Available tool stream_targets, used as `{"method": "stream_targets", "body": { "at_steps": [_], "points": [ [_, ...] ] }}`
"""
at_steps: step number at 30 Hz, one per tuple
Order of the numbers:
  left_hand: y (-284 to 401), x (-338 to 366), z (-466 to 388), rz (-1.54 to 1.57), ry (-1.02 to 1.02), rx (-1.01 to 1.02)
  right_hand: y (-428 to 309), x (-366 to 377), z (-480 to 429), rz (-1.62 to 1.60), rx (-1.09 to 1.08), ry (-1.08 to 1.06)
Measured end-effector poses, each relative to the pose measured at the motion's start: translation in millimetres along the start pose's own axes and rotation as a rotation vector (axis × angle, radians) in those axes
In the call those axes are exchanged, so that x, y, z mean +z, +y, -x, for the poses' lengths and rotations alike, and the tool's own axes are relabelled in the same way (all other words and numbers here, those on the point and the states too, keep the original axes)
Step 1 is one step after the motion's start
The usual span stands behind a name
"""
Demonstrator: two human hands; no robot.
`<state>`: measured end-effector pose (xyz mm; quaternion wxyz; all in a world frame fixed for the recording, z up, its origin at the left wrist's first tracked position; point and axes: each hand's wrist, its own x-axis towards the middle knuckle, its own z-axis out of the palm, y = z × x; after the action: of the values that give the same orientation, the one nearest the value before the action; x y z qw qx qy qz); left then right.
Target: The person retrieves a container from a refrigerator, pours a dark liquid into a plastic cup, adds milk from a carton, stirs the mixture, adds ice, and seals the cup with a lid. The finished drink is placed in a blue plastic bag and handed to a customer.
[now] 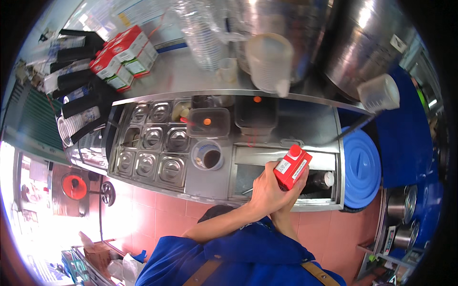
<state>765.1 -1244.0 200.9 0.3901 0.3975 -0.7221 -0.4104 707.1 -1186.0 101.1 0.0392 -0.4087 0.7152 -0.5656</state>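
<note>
A red drink carton (292, 167) with a red screw cap is held above the steel counter, its top turned up towards me. My left hand (266, 189) grips its left side. On the right side, my right hand (300, 186) holds it too, partly hidden behind the left wrist and the carton. Beneath them lies an open counter well (247, 175) with a sliding panel. A dark bottle with a white cap (327, 178) lies in the well's right part. Left of the well stands a translucent plastic jug (195, 157) containing dark brown contents.
Several lidded steel pans (171, 169) fill the counter's left. Lidded plastic boxes (218, 128) stand behind the jug. The raised shelf's edge (171, 97) carries cartons (125, 53), stacked cups (204, 43) and large steel urns (357, 46). A blue lidded bin (361, 171) is at the right.
</note>
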Motion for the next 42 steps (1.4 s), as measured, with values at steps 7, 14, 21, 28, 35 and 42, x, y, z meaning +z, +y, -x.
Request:
{"method": "stream_targets", "body": {
  "at_steps": [7,14,21,28,35,42],
  "points": [
    [-33.0,-134.0,-31.7,-0.079,-0.068,0.554,-39.8,24.7,-10.6,-0.213,-0.159,-0.182],
    [-32.3,-248.8,-111.1,0.09,-0.943,0.817,-47.8,32.9,20.4,-0.321,0.052,-0.591],
    [-54.3,-271.8,-104.2,0.038,-0.795,0.635,-97.2,59.3,17.0,-0.318,0.164,-0.536],
    [-64.9,-262.3,-110.4,-0.302,-0.433,0.887,-115.1,81.3,21.7,-0.295,0.211,-0.49],
    [-63.2,-282.2,-125.4,0.062,-0.952,0.52,-114.3,75.1,13.0,-0.362,0.195,-0.521],
    [-61.4,-252.3,-116.6,-0.392,-0.58,0.811,-114.6,68.3,2.7,-0.221,0.108,-0.588]
  ]
}}
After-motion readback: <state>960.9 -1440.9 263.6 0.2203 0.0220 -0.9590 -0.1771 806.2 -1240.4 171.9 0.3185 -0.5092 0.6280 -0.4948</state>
